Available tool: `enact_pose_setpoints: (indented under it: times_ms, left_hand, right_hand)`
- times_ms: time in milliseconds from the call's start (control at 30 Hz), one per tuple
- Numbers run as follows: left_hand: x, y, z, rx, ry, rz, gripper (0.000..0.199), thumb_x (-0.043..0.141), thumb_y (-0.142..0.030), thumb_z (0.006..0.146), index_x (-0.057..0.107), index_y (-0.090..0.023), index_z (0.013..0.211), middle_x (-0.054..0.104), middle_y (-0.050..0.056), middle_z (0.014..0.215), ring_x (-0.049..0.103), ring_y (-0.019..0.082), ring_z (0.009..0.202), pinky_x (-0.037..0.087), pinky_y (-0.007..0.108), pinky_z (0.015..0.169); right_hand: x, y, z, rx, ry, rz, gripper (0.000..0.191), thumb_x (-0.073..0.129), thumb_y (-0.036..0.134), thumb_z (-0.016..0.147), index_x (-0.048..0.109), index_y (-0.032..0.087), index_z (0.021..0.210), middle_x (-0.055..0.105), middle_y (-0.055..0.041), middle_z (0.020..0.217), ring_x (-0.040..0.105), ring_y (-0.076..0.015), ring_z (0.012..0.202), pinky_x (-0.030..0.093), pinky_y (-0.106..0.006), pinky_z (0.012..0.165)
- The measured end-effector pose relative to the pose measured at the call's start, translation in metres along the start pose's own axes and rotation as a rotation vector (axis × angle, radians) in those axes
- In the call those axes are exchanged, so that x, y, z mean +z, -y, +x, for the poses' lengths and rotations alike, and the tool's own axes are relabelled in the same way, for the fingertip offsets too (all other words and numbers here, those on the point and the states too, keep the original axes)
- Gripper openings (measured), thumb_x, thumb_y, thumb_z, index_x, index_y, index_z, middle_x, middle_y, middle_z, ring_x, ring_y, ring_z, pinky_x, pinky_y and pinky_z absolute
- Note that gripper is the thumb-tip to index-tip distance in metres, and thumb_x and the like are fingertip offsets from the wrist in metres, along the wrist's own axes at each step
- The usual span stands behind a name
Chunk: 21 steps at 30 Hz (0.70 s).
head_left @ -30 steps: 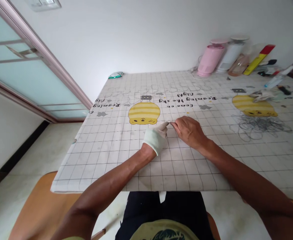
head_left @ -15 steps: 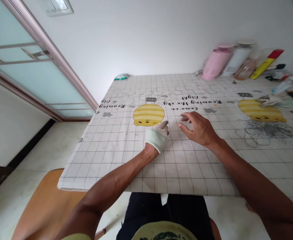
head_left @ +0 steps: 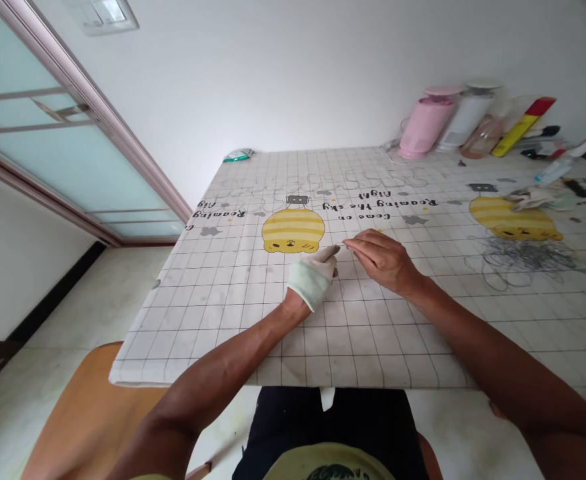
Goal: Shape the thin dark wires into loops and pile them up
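My left hand (head_left: 315, 270), in a pale glove with grey fingertips, is closed in a pinch over the table's middle. My bare right hand (head_left: 379, 259) faces it, thumb and fingers pressed together. A fine wire (head_left: 341, 244) spans the small gap between the two sets of fingertips; most of it is too faint to follow. To the right lies a tangled heap of thin grey wire (head_left: 533, 257). Along the back, a row of wavy wire pieces (head_left: 357, 179) rests on the checked tablecloth (head_left: 213, 340).
At the back right stand a pink cylinder (head_left: 427, 123), a white cylinder (head_left: 465, 123), a bottle (head_left: 480, 139) and a yellow-red box (head_left: 523, 128). A crumpled glove (head_left: 537, 197) lies nearer. A green-white packet (head_left: 237, 155) sits at the back left corner. An orange-brown chair (head_left: 83, 407) is at left.
My right hand has moved left toward my left hand, and its parted thumb and fingers have closed onto the wire. My left hand stays pinched. The view has shifted slightly.
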<state>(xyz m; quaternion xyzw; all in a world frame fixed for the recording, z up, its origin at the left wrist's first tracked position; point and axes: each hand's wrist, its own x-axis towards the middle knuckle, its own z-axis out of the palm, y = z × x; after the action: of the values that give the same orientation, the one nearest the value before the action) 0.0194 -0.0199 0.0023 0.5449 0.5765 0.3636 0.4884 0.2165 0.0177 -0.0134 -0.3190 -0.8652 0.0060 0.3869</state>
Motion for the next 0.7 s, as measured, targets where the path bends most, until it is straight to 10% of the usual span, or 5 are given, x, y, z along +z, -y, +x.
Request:
enact_pose_setpoints:
  times_ms: [433,700]
  left_hand:
    - [-0.005,-0.003,0.006,0.001,-0.038,-0.093,0.040,0.051,-0.024,0.096,0.074,-0.022,0.129,0.067,-0.001,0.075,0.054,0.009,0.057,0.047,0.021,0.058]
    - [-0.039,-0.016,0.004,0.013,-0.168,-0.188,0.039,0.053,-0.024,0.098,0.073,-0.019,0.130,0.074,0.003,0.082,0.056,0.009,0.058,0.048,0.021,0.059]
  right_hand:
    - [-0.017,0.003,0.004,0.410,0.011,0.335,0.039,0.066,0.046,0.098,0.068,0.024,0.130,0.077,-0.0086,0.115,0.073,-0.0250,0.104,0.061,-0.041,0.085]
    - [-0.022,0.029,0.009,0.504,0.387,0.356,0.032,0.061,0.051,0.100,0.076,0.027,0.116,0.079,-0.0071,0.105,0.076,-0.0267,0.091,0.062,-0.039,0.074]
